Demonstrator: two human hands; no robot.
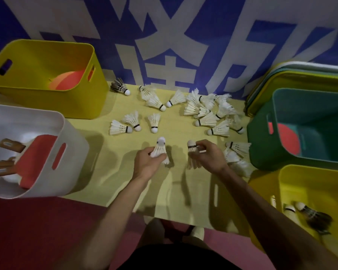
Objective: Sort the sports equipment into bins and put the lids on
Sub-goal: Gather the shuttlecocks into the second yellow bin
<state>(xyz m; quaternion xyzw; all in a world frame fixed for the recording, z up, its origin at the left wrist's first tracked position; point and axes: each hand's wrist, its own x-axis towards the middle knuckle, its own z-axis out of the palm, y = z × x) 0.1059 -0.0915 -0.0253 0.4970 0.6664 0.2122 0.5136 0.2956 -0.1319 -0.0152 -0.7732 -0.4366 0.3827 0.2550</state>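
Observation:
My left hand (147, 162) grips a white shuttlecock (159, 148) by its feathers, cork end pointing away from me. My right hand (207, 156) pinches another white shuttlecock (191, 146) at its cork band. Several white shuttlecocks (207, 112) lie scattered on the yellow table (164, 184), and one dark-feathered shuttlecock (120, 87) lies near the back left. The yellow bin (320, 184) at my near right holds a dark shuttlecock (314, 217) and a white one. The white bin (47, 121) at left holds red paddles with wooden handles.
A yellow bin (76, 47) at the back left has an orange-red paddle inside. At right stands a green bin (261, 145) with a red paddle in it. Stacked lids (281, 71) lean behind the green bin. A blue and white wall rises behind the table.

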